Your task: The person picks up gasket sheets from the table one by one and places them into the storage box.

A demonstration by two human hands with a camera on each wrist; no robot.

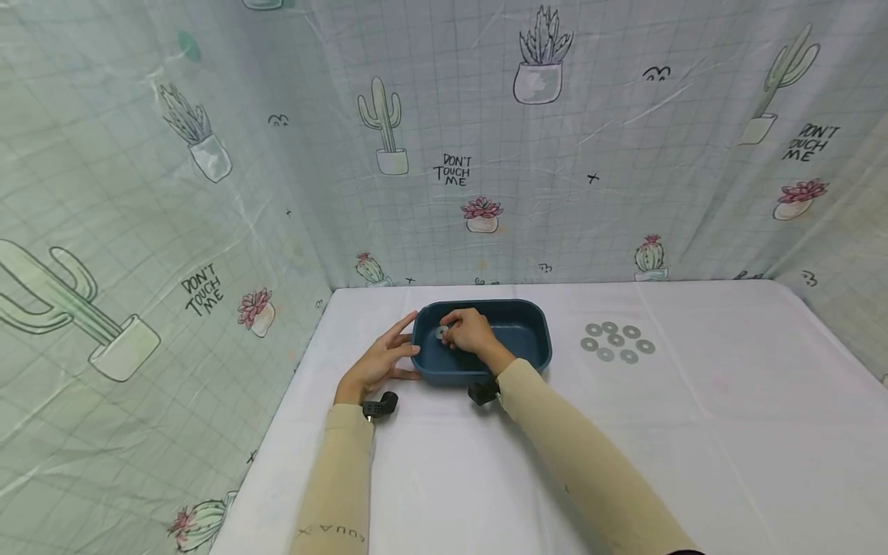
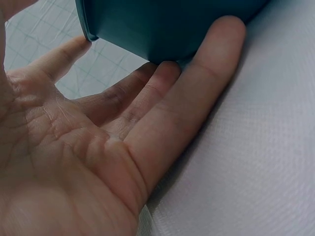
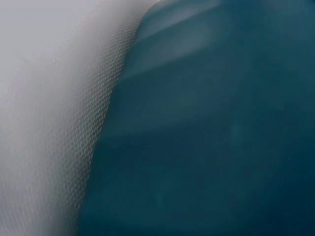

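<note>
A dark blue rectangular tray with rounded corners [image 1: 516, 370] stands on the white table. My left hand [image 1: 378, 362] is at its left end, fingers spread and fairly straight; in the left wrist view the fingertips touch the outside of the blue wall [image 2: 147, 29]. My right hand [image 1: 472, 333] reaches over the near rim into the tray's left part. Between its thumb and fingers it pinches a flat grey washer [image 1: 440, 332]. The right wrist view holds only the tray's outer wall [image 3: 197, 123], so the right hand is hidden there.
Several flat grey washers [image 1: 615, 339] lie in a loose cluster on the white tabletop [image 1: 694, 447], right of the tray. A printed curtain [image 1: 590, 154] with cactus drawings hangs behind the table and along its left side.
</note>
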